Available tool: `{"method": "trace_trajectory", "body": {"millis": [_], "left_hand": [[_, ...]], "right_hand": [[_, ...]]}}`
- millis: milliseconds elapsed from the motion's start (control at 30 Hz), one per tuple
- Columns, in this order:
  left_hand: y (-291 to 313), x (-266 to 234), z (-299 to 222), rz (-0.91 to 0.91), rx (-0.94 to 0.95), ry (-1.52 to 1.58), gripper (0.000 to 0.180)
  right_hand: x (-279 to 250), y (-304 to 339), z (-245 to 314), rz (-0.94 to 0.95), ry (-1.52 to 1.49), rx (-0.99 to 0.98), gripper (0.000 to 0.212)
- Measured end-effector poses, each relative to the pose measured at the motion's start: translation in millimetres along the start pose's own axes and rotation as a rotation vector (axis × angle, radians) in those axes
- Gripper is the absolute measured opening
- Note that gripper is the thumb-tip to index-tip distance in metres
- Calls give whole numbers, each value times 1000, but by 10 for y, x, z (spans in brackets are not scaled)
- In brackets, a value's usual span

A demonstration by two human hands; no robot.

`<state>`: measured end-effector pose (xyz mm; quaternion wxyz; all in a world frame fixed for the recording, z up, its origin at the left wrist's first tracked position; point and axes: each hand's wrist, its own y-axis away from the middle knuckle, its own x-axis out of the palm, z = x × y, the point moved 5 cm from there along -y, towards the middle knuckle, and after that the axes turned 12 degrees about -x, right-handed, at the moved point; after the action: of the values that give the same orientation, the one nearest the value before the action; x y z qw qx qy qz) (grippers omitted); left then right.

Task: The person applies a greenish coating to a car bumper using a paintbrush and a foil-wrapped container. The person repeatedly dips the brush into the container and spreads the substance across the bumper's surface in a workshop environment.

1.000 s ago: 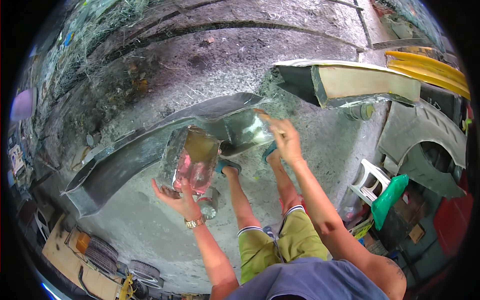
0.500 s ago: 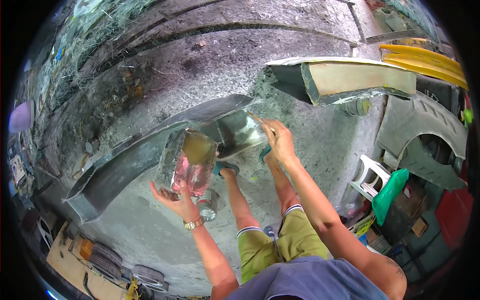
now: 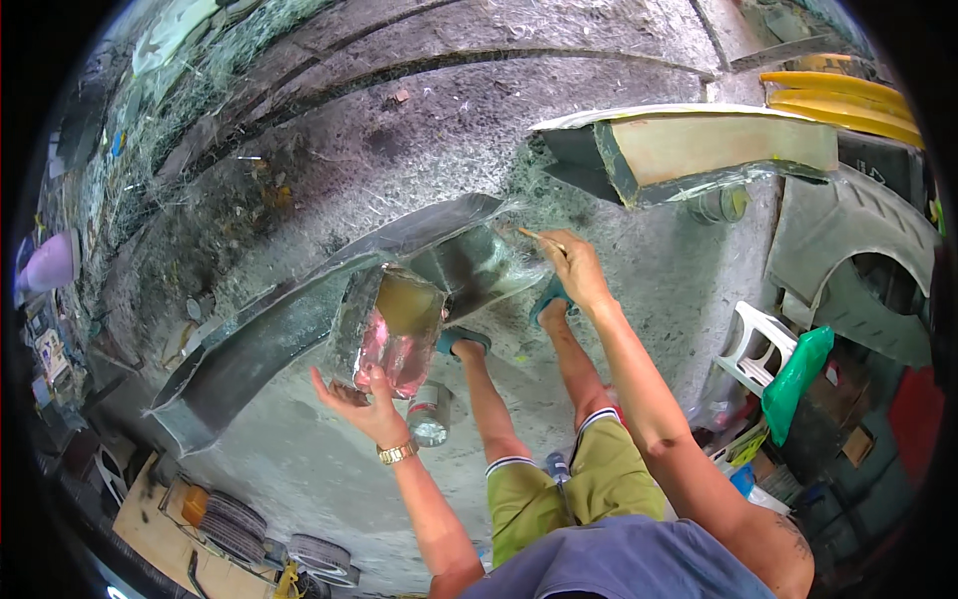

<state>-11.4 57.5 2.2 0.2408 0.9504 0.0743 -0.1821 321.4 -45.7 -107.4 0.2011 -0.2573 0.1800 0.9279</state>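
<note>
Down low, the left hand grips a cut plastic container of pinkish liquid. Just beyond, the right hand pinches a brush against the long dark panel; a tin can stands beside the feet.

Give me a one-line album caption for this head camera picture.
Left hand holds a cut-open container; right hand brushes a long dark panel on the floor.

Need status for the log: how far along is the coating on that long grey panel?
Done: the wet, glossy patch at the long grey moulded panel's right end looks coated. In hand: right hand holds a thin brush at that patch; left hand holds a cut-open translucent container of pinkish liquid. Left: the panel's dull left stretch looks uncoated.
</note>
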Motion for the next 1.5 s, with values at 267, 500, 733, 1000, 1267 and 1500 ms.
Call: {"method": "trace_trajectory", "body": {"millis": [267, 500, 733, 1000, 1267, 1500], "left_hand": [[50, 36, -63, 29, 50, -104, 85], [156, 95, -230, 24, 146, -154, 81], [276, 239, -270, 95, 79, -192, 82], [385, 401, -280, 63, 77, -206, 84], [392, 681, -230, 80, 77, -170, 88], [329, 653, -36, 47, 35, -49, 82]], "right_hand": [[310, 7, 183, -70, -314, 45, 30], [309, -29, -41, -52, -400, -53, 23], [166, -111, -98, -104, -541, -10, 22], [-669, -30, 209, -110, -728, 33, 18], [-451, 21, 1088, 173, -251, -535, 16], [-212, 16, 615, 201, -744, -68, 19]]}}
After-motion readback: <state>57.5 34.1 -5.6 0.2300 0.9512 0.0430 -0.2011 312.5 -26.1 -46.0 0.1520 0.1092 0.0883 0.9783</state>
